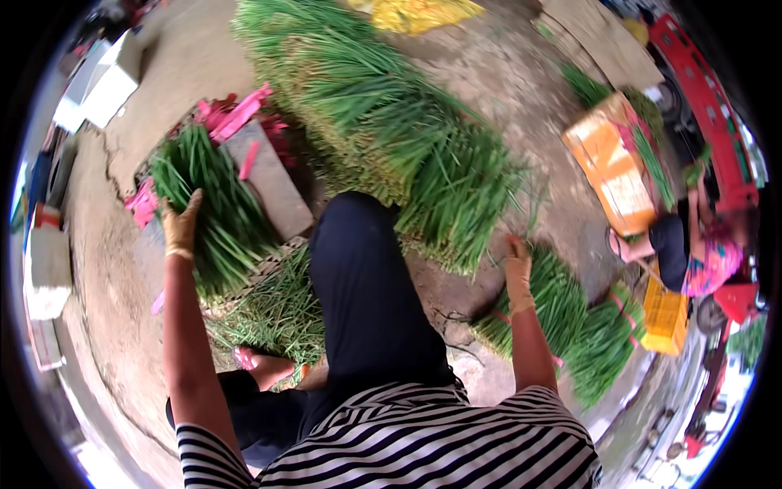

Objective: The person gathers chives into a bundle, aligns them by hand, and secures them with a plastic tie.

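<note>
My left hand [180,224], in a pale glove, rests at the left edge of a loose bunch of long green chive-like stalks [213,191], thumb and fingers apart. That bunch lies on a low stand beside a flat grey board [273,183]. On my other side, my gloved right hand [517,275] is over the leaf ends of a tied bundle of the same stalks [554,293], fingers stretched out and holding nothing I can see. Another tied bundle [603,342] lies to its right. A long heap of loose stalks [375,106] stretches away in front of my knee.
Pink strips [236,114] lie around the board. Stalk trimmings [273,306] cover the ground by my foot. A person [692,244] sits at the right near a cardboard box [611,159] and a yellow crate [665,318]. White boxes [106,77] stand far left.
</note>
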`<state>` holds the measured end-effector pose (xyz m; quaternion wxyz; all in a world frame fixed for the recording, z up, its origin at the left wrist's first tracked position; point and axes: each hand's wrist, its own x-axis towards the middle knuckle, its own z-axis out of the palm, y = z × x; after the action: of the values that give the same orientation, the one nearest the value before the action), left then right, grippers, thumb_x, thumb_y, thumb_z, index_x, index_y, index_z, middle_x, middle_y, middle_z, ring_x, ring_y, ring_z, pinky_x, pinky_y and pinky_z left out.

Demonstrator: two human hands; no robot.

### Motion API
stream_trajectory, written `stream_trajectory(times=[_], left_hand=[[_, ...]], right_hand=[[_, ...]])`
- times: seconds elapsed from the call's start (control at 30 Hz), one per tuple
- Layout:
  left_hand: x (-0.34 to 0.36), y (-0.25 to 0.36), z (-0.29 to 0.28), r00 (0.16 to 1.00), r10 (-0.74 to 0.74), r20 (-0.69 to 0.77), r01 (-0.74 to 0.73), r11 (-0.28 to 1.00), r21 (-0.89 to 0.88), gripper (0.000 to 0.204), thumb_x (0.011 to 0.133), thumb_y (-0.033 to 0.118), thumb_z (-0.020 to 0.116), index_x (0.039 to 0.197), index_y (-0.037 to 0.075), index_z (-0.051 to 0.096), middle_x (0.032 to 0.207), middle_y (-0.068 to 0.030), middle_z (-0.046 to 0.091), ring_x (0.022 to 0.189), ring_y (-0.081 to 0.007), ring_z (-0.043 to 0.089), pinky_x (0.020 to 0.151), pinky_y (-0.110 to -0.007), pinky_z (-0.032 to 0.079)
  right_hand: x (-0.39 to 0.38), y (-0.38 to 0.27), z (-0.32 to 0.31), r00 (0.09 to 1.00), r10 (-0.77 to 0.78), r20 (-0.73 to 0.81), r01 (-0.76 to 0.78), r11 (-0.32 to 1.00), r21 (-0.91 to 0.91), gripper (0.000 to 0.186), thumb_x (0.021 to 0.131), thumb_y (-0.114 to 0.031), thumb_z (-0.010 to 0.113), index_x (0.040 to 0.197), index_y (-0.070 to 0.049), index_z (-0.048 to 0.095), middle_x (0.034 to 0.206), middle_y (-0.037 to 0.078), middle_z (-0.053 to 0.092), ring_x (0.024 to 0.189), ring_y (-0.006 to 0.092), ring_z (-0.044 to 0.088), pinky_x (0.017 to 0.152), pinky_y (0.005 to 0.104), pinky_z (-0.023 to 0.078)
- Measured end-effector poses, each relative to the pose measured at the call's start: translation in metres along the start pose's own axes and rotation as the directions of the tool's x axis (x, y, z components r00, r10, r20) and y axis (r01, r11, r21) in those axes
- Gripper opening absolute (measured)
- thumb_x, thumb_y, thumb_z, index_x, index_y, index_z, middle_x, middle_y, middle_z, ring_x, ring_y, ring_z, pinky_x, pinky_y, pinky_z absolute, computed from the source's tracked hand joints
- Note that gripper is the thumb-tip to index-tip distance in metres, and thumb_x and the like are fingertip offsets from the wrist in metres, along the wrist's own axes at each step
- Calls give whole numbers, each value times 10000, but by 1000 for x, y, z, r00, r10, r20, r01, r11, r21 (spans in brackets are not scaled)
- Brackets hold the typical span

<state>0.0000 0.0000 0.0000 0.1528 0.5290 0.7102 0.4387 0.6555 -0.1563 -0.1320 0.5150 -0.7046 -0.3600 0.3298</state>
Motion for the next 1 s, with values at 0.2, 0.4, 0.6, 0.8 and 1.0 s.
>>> stream_trajectory(times=[0.2, 0.4, 0.6, 0.8, 1.0], left_hand=[[-58, 62, 4, 991, -131, 24, 131, 991, -3, 727, 793, 316, 617, 1356, 74, 227, 1345, -151, 316, 1221, -232, 323, 998, -344, 274], [-120, 75, -23, 997, -62, -44, 57, 994, -97, 627, 846, 340, 520, 1356, 100, 246, 1404, -142, 205, 1287, -238, 224, 1045, -385, 207], [-145, 116, 1, 999, -21, -43, 16, 994, -109, 529, 872, 319, 484, 1314, 69, 337, 1325, -107, 372, 1210, -209, 350, 1010, -373, 235], [-165, 192, 48, 996, 84, -38, -91, 955, -283, 496, 887, 329, 436, 1312, 89, 346, 1284, -109, 429, 1202, -196, 378, 983, -312, 268], [-195, 267, 122, 948, 271, 167, -163, 864, -476, 701, 803, 431, 557, 1317, 29, 302, 1272, -161, 417, 1185, -253, 394, 993, -374, 267]], right_hand=[[-3, 134, -34, 943, 324, -75, -322, 946, 39, 315, 777, -230, 612, 1012, -20, 600, 908, 20, 602, 816, 109, 521, 754, 233, 391], [26, 122, -7, 866, 266, -424, -361, 919, -160, 381, 719, -425, 617, 757, -47, 649, 700, 77, 625, 643, 213, 562, 638, 311, 433], [70, 125, -14, 856, 515, -56, -490, 771, -406, 336, 654, -355, 703, 686, -33, 615, 594, 46, 570, 561, 142, 531, 540, 279, 427], [66, 78, -5, 980, 88, -176, -161, 871, -464, 275, 672, -352, 679, 825, -125, 653, 673, 63, 611, 627, 179, 580, 597, 301, 453], [93, 39, -30, 968, -82, -239, 114, 986, 124, 180, 783, -144, 633, 927, -37, 642, 828, 54, 638, 717, 93, 568, 637, 238, 465]])
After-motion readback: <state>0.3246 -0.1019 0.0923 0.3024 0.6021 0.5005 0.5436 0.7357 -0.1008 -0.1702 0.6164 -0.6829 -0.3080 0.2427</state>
